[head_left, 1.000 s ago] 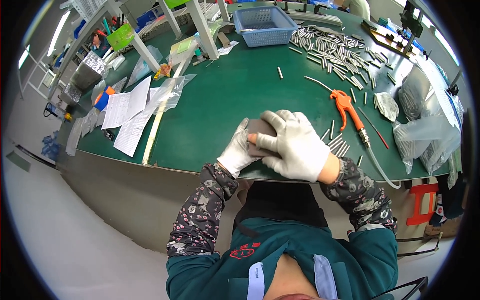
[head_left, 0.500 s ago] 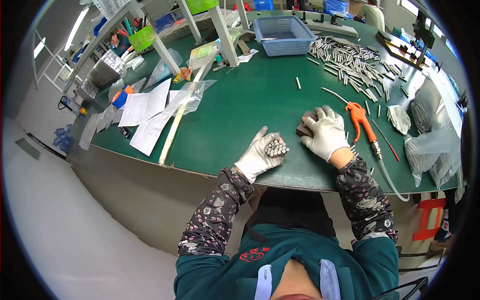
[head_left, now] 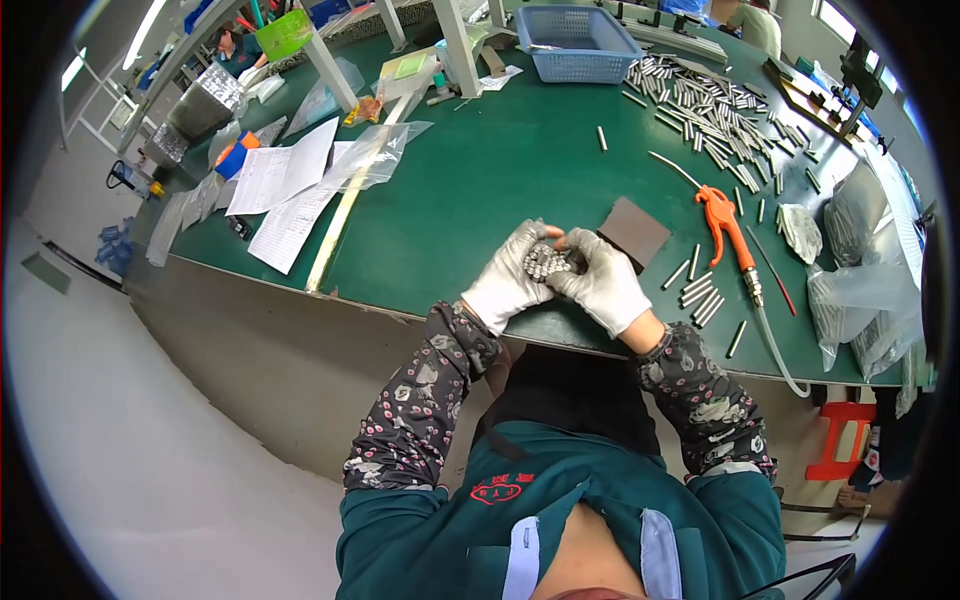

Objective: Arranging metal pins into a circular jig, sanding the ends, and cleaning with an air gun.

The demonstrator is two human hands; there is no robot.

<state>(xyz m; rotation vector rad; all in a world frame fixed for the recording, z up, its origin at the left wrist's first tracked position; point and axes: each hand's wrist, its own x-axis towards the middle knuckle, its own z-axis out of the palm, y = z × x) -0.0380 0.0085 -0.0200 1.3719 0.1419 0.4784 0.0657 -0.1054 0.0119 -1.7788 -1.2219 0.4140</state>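
Left hand (head_left: 508, 280): cupped, holding rod bundle (head_left: 545, 263), ends up.
Right hand (head_left: 605, 282): fingers curled on bundle's 3 o'clock side.

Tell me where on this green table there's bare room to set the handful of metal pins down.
The widest bare patch of the green table lies between the clear plastic bag on the left and the loose metal rods on the right, below the blue basket. It is crowded right of the hands: brown pad, orange air gun, more rods.
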